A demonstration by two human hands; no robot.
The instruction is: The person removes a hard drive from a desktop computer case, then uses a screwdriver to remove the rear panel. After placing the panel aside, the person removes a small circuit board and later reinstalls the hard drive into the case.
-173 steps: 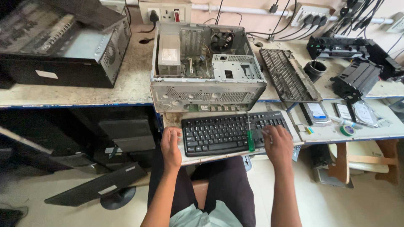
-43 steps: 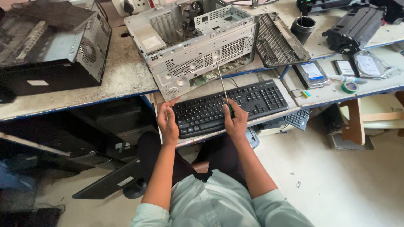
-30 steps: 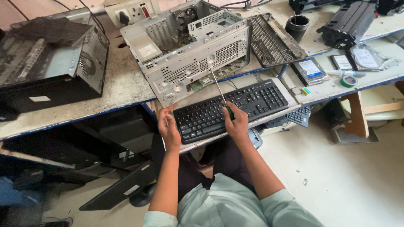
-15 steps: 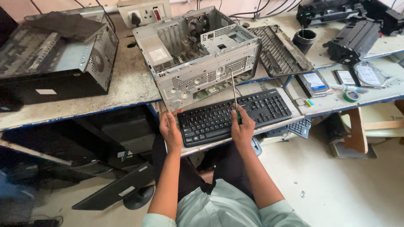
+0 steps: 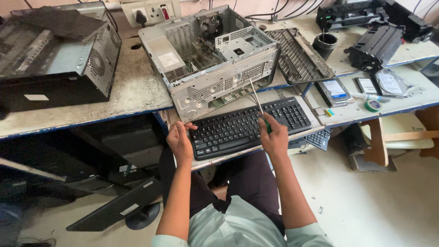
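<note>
My right hand grips a green-handled screwdriver, its thin shaft pointing up at the perforated front of an open grey computer case. My left hand rests on the left end of a black keyboard lying on a pull-out shelf below the case. The case lies on the worn bench with its inside exposed: fan, drive cage and power supply show.
A closed black and grey computer case sits on the bench at left. Right of the open case lie a bare keyboard frame, a black cup, hard drives, a tape roll and black printer parts. A wall socket sits behind.
My right hand lifted off the keyboard with the screwdriver and raised its tip to the case front. My left hand stayed at the keyboard's left end. The view shifted slightly.
</note>
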